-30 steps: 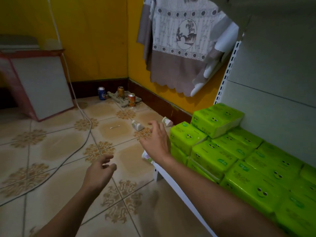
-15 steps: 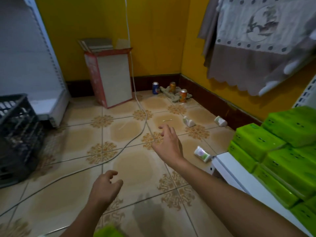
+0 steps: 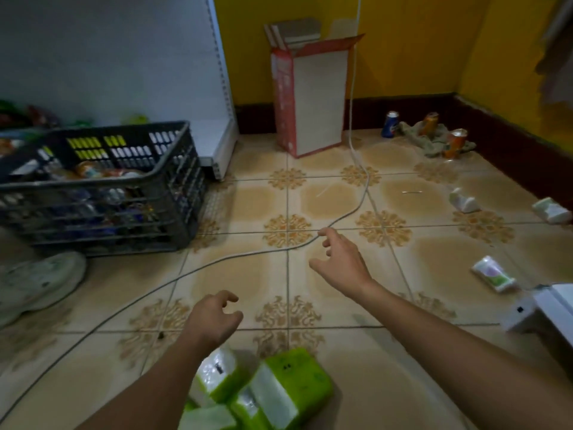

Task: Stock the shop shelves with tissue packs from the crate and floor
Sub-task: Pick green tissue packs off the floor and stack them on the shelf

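Several green tissue packs (image 3: 288, 389) lie heaped on the tiled floor at the bottom centre, just below my forearms. My left hand (image 3: 214, 318) hovers above them with loosely curled fingers and holds nothing. My right hand (image 3: 341, 262) is stretched out over the floor further forward, fingers spread and empty. A dark plastic crate (image 3: 173, 193) with mixed goods stands at the left. A small tissue packet (image 3: 493, 274) lies on the floor at the right, near the white shelf corner (image 3: 555, 302).
A grey cable (image 3: 217, 262) snakes across the tiles between the crate and my hands. A tall red and white carton (image 3: 313, 97) stands by the yellow wall. Three drink cans (image 3: 431, 128) and a rag sit in the corner. A white shoe (image 3: 40, 280) is at the left.
My view has swung left and down: the stocked green shelf has left the frame, and the crate and floor packs have come in. Both hands stay empty, low over the floor.
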Tool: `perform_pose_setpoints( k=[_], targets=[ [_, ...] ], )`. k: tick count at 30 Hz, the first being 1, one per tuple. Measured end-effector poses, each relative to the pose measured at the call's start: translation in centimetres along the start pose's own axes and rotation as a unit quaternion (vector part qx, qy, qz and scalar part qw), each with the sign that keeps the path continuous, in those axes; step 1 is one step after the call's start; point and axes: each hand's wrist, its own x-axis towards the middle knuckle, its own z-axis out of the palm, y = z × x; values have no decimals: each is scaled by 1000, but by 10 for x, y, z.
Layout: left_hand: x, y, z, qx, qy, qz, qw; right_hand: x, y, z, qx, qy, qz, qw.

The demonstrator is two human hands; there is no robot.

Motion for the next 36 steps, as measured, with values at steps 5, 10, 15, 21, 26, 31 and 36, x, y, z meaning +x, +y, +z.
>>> perform_pose_setpoints(
  k=[5, 10, 15, 21, 26, 31, 36],
  targets=[
    [0, -21, 0, 29, -67, -33, 997, -7, -11, 37, -66, -161, 1, 985],
    [4, -14, 6, 41, -103, -9, 994, -21, -10, 76, -158, -321, -14, 934],
    [3, 7, 30, 9, -214, -5, 977, -40, -2, 98, -216, -378, 53, 899],
    [6, 13, 63, 161, -301, 3, 940, -56, 23, 98, -190, -401, 203, 873],
    [11, 21, 74, 180, -315, -28, 931, -65, 35, 86, 60, -388, 378, 839],
    [12, 28, 78, 18, -341, -123, 932, -45, 51, 94, 75, -225, 213, 948],
    [18, 23, 84, 120, -249, -61, 959, -24, 54, 85, 52, -117, 207, 970]
  ],
)
